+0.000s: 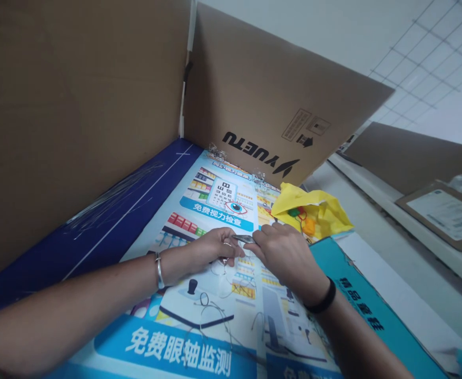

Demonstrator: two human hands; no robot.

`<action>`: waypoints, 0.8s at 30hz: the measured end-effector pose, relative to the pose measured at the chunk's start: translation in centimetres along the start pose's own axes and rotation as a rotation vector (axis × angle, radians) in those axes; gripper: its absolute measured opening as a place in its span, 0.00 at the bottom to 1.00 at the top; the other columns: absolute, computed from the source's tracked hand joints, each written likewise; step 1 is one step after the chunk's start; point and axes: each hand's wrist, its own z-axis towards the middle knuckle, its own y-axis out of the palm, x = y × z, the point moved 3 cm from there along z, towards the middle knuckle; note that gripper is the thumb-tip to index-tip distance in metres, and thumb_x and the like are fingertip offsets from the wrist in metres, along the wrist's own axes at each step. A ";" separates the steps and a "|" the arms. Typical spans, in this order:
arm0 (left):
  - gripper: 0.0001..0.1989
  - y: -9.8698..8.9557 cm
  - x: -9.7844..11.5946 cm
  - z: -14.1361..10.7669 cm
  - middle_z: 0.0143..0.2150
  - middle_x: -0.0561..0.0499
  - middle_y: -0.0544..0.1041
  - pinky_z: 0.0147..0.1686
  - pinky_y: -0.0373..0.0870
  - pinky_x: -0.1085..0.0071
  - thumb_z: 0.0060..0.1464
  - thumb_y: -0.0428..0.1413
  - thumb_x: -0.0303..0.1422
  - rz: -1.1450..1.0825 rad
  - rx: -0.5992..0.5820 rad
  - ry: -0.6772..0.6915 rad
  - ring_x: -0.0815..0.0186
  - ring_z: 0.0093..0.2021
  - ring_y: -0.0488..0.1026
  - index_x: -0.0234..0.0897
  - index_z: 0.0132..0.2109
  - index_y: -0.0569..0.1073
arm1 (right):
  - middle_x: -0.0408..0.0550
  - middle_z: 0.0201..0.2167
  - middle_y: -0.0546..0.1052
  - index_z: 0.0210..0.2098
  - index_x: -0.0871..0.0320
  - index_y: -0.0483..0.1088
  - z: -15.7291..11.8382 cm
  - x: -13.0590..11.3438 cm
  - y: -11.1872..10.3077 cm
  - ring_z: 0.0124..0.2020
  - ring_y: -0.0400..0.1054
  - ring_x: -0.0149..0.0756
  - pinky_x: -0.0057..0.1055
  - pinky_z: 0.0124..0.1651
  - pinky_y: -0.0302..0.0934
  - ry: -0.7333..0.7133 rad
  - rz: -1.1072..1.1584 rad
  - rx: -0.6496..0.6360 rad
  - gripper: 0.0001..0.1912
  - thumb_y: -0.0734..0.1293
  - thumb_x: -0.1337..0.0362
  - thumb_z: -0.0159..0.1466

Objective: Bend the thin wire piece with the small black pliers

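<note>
My right hand (pixel 286 258) is closed around a pair of pliers; their narrow metal jaws (pixel 244 238) point left toward my left hand. Pinched in the fingers of my left hand (pixel 210 247) is a thin wire, part of it looping just below the fingertips. The pliers' jaws meet the left fingertips, and the exact spot they grip is hidden. Beneath both hands lies a printed poster sheet (pixel 175 326) with eye-test pictures. Several loose bent wires (pixel 205 301) lie on it nearer to me.
Straight wires (pixel 112 195) lie in a bundle on the blue strip at left. Cardboard panels (pixel 250 95) stand along the left and back. Small wire tangles (pixel 217 152) rest at the back edge. At right are a yellow bag (pixel 329 208) with colourful items and a teal box (pixel 357 295).
</note>
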 end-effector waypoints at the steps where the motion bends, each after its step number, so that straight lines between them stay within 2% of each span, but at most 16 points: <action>1: 0.12 0.0 0.1 0.0 0.21 0.56 0.68 0.25 0.58 0.73 0.41 0.60 0.31 0.014 0.003 -0.006 0.73 0.21 0.65 0.36 0.28 0.63 | 0.45 0.23 0.70 0.25 0.57 0.67 -0.2 0.1 0.2 0.28 0.60 0.35 0.31 0.30 0.40 0.009 0.008 0.011 0.17 0.59 0.53 0.63; 6: 0.10 0.2 0.6 0.0 0.25 0.54 0.72 0.25 0.59 0.74 0.41 0.58 0.28 0.077 0.023 -0.048 0.73 0.22 0.66 0.35 0.32 0.65 | 0.45 0.23 0.70 0.26 0.57 0.67 -1.6 0.4 1.8 0.28 0.60 0.34 0.32 0.31 0.41 0.066 0.052 0.068 0.17 0.59 0.53 0.63; 11: 0.08 0.1 0.2 0.1 0.23 0.55 0.71 0.21 0.54 0.77 0.42 0.57 0.29 0.133 0.074 -0.076 0.75 0.20 0.65 0.35 0.32 0.67 | 0.45 0.24 0.70 0.25 0.58 0.66 -2.6 0.5 3.1 0.29 0.61 0.34 0.31 0.32 0.42 0.107 0.126 0.080 0.17 0.58 0.54 0.64; 17: 0.09 -0.4 -0.6 0.2 0.18 0.57 0.68 0.15 0.44 0.77 0.46 0.56 0.35 0.257 0.128 -0.178 0.78 0.13 0.52 0.36 0.33 0.68 | 0.44 0.25 0.71 0.26 0.57 0.66 -3.1 0.4 4.0 0.29 0.63 0.33 0.29 0.31 0.44 0.185 0.262 0.038 0.17 0.58 0.52 0.63; 24: 0.10 -0.6 -1.2 0.4 0.18 0.57 0.68 0.14 0.46 0.78 0.46 0.57 0.36 0.260 0.112 -0.154 0.78 0.13 0.54 0.37 0.35 0.67 | 0.44 0.26 0.72 0.27 0.57 0.66 -3.4 0.3 4.8 0.29 0.64 0.32 0.28 0.29 0.45 0.225 0.361 -0.022 0.18 0.56 0.52 0.64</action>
